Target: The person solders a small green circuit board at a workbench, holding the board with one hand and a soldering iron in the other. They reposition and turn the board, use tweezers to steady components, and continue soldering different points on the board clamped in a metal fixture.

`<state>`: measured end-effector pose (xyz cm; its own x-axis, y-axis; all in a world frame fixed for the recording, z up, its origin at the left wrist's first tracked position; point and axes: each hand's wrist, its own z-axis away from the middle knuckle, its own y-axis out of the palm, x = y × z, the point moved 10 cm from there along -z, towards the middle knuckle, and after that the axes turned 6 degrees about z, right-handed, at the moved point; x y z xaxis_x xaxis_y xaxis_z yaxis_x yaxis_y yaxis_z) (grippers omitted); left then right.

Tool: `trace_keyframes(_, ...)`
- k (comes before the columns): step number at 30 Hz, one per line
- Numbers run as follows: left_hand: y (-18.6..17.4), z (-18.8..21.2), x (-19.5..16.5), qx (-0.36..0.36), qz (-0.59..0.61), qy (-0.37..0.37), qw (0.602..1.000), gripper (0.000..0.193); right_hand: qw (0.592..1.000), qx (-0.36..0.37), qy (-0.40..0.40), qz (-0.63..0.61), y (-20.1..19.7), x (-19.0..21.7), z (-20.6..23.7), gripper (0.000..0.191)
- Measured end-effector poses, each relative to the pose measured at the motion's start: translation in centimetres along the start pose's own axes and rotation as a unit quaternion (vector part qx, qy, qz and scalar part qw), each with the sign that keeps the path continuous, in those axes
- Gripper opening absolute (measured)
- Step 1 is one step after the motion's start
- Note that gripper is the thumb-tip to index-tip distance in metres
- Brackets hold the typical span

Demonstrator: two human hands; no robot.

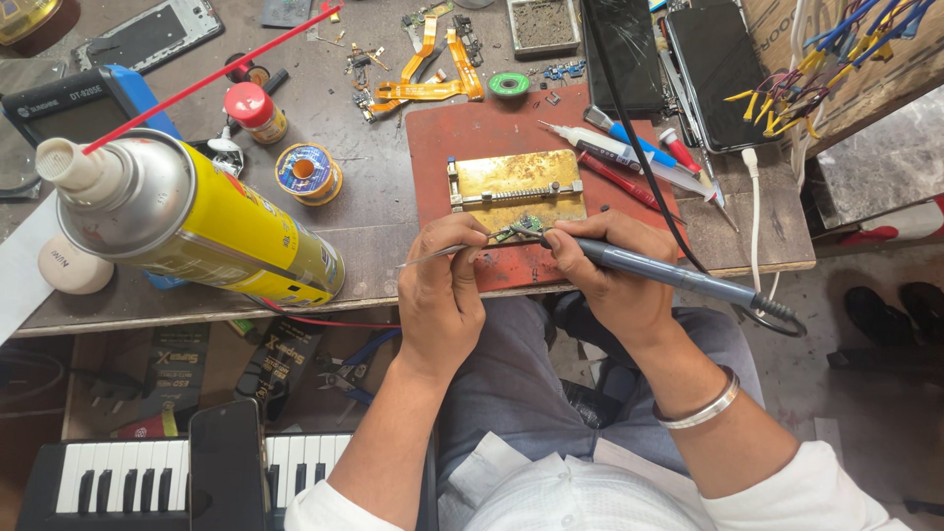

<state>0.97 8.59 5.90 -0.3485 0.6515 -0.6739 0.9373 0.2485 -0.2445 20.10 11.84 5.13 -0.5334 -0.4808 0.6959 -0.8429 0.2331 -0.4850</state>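
Note:
My left hand [444,285] grips thin metal tweezers [433,256], their tips reaching a small green circuit board [528,225]. The board is clamped at the front edge of a brass holder [511,182] that sits on a red mat [462,133]. My right hand [615,270] holds a blue-grey soldering iron [669,275] like a pen, its tip touching the same board. The iron's black cable [629,128] runs away across the bench. Both hands rest at the near edge of the bench.
A large yellow spray can [206,226] with a red straw lies left. Solder spools [308,172], orange flex cables [428,74], a white glue tube [600,146], two dark phones [669,59] and a bundle of coloured wires [836,59] surround the mat. A small keyboard [138,477] sits below.

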Motion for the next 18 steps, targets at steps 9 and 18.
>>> trace_keyframes(9,0.0,-0.1,-0.2,-0.001,-0.007,0.005,1.0,0.016,1.0,-0.006,-0.004,-0.001,-0.1,0.2,-0.1,0.016)
trace_keyframes(18,0.1,-0.2,-0.1,-0.003,0.002,0.007,1.0,0.016,0.998,-0.014,0.024,-0.05,-0.5,-1.1,0.1,0.016)
